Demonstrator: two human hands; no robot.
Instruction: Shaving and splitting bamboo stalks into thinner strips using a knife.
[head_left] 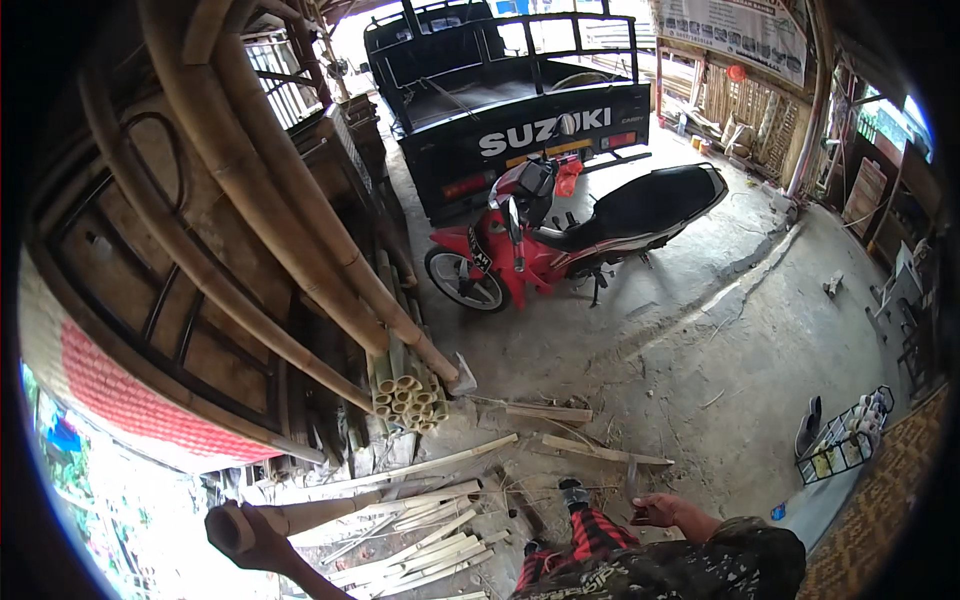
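Note:
At the lower left, my left hand (268, 540) is wrapped round a bamboo pole (325, 512) near its hollow cut end. The pole slants away to the right above a spread of split bamboo strips (430, 560). My right hand (660, 511) is closed in front of my body, at the lower middle right. From it a dull, narrow blade points up, looking like a knife (632, 478); its handle is hidden in the fingers.
Cut bamboo tubes (410, 400) are bundled beside long leaning bamboo poles (270, 210). Flat wood pieces (605, 452) lie on the concrete floor. Beyond stand a red motorbike (580, 235) and a dark pickup truck (520, 130). A wire rack (845, 440) is at the right.

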